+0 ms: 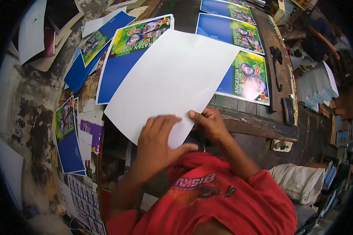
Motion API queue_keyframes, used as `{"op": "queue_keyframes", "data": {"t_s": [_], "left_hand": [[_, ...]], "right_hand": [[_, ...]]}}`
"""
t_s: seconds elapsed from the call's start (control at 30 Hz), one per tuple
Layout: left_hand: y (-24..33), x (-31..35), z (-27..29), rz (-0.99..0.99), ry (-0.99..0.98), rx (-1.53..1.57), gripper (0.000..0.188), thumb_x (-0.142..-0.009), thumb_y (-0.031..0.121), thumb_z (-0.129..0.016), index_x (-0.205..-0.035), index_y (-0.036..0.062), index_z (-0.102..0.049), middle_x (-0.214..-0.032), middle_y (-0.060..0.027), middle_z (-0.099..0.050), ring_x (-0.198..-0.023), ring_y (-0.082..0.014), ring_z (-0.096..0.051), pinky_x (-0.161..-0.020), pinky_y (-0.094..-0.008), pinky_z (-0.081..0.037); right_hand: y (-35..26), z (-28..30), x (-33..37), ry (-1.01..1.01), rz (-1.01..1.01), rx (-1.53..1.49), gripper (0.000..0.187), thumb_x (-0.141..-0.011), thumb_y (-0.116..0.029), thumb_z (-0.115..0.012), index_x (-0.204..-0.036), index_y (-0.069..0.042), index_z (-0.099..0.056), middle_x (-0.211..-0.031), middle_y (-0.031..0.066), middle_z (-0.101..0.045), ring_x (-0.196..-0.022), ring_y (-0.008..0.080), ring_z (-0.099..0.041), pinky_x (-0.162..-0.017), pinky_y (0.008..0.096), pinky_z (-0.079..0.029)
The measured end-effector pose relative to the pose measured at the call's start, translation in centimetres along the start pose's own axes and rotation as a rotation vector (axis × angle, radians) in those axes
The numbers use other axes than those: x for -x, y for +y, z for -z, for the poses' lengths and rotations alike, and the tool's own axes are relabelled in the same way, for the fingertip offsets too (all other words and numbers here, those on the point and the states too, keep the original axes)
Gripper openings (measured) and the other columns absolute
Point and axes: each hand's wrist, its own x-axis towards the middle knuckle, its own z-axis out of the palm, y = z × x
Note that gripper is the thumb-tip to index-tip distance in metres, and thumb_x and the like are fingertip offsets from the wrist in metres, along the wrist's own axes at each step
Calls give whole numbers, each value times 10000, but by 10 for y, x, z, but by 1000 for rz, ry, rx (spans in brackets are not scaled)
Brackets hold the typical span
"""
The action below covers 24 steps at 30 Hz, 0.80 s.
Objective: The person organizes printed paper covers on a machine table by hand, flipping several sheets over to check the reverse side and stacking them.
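Note:
A large white sheet [170,78] stretches across the middle of the view, blank on the side facing me. My right hand [210,124] pinches its near right edge, thumb on top and fingers underneath. Over the sheet's near left corner lies my left hand [159,137], fingers bent a little and thumb held apart; whether it touches the paper I cannot tell. Beyond and left of the sheet is a stack of blue and green printed covers [115,74], partly hidden by it. Another printed cover [247,78] lies to its right, also partly covered.
More printed covers [233,33] are laid along the wooden table [259,127] at the far right. A black case [288,111] rests by the table's right edge. Covers [68,137] and loose papers lie at left. Another person [323,37] and stacked paper blocks [315,86] are at far right.

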Motion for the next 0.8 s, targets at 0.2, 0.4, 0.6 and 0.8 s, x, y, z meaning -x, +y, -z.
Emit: {"op": "queue_keyframes", "data": {"t_s": [0.2, 0.4, 0.6, 0.8], "left_hand": [[1, -28, 4, 7, 18, 28, 607, -638, 367, -850, -1092, 42, -613, -1005, -123, -599, -955, -318, -580, -835, -405, -468], [-9, -37, 15, 137, -177, 222, 478, -768, 298, -785, -1143, 43, -637, -993, -119, -626, -888, -246, -642, -759, -346, -514], [-29, -40, 16, 226, -243, 478, 307, -900, 261, -648, -1078, 10, -661, -845, -113, -663, -772, -151, -634, -692, -319, -512], [-58, -35, 95, 496, 138, 35, 361, -982, 352, -532, -977, 8, -641, -795, -17, -617, -735, -104, -521, -672, -309, -463]], "right_hand": [[9, 10, -5, -189, 153, -233, 570, -807, -359, -767, -1195, 13, -580, -1072, 78, -631, -949, 138, -592, -805, 268, -500], [16, -1, -14, -158, 204, -379, 493, -837, -288, -746, -1180, 10, -555, -1080, 76, -619, -940, 149, -613, -817, 292, -526], [4, -17, -12, -89, 178, -426, 339, -875, -192, -690, -1130, -26, -542, -1003, 67, -623, -877, 141, -632, -761, 267, -546], [6, 0, -25, 140, 65, -362, 186, -896, -137, -616, -1046, -31, -587, -885, 41, -643, -733, 136, -627, -681, 306, -552]]}}
